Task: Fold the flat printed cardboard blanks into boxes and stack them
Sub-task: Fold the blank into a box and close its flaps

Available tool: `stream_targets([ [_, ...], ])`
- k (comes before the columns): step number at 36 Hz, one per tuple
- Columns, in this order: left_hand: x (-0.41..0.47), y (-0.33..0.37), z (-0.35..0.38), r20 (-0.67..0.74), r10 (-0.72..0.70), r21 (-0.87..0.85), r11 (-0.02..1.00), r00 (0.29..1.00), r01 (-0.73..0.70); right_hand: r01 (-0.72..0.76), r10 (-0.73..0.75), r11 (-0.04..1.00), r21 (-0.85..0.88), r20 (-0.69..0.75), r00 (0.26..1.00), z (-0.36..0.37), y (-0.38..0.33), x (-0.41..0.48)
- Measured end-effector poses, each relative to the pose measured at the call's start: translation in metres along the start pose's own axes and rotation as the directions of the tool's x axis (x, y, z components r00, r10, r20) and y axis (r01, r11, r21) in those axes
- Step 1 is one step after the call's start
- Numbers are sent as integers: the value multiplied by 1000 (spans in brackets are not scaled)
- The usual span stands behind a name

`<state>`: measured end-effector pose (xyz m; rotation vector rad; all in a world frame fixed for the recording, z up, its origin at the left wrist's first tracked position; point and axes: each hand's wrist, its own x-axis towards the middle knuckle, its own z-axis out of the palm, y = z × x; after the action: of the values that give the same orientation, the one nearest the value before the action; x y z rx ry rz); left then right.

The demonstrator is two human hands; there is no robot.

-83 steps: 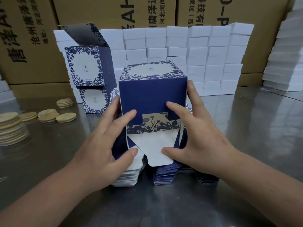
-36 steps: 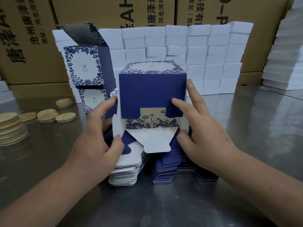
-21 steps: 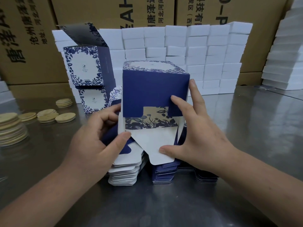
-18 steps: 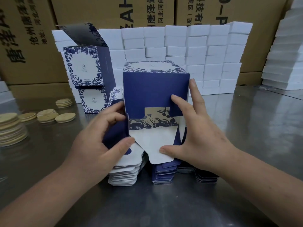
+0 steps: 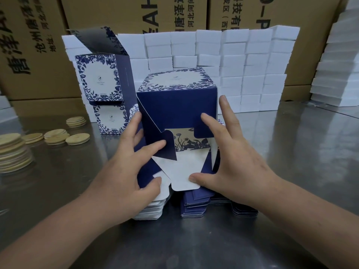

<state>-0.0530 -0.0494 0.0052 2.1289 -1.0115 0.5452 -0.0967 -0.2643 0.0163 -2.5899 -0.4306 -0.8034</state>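
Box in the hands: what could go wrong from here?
The left hand presses the blue side flap over the white tongue; folded in the wrong order, the bottom may not lock. The right hand only presses with straight fingers, so the box could twist or slip. The blanks beneath lie in loose piles, which a slip might scatter.

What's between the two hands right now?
In the head view, the half-folded blue box fills the gap between left hand and right hand, its white flap hanging open.
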Motion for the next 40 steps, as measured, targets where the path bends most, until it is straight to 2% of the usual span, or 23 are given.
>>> stream_targets([
  [7,1,0,1,30,-73,92,993,997,70,70,-69,998,11,-36,997,1,1,-1],
  [10,0,1,1,-2,-74,121,990,997,74,102,-95,991,85,-80,992,1,2,-2],
  [13,0,3,-1,-19,-39,137,990,999,41,117,-99,976,183,-105,989,0,1,-3],
  [18,-2,4,-7,32,26,125,992,999,-29,134,-112,969,206,-111,987,-1,-1,-4],
  [23,-2,2,-6,-22,63,123,991,998,-59,210,-190,964,165,-131,973,-3,-1,-3],
  [28,-1,-7,-5,-59,145,19,989,988,-144,288,-272,951,110,-144,951,-2,0,-4],
  [31,6,-5,-4,-136,60,-59,996,989,-69,307,-291,944,124,-133,947,-4,1,-4],
  [34,0,-7,-3,-72,83,19,996,994,-82,293,-276,949,117,-141,951,-3,1,-4],
  [40,-1,4,-6,-32,-11,80,997,999,14,260,-247,963,65,-159,956,-2,-1,-3],
])
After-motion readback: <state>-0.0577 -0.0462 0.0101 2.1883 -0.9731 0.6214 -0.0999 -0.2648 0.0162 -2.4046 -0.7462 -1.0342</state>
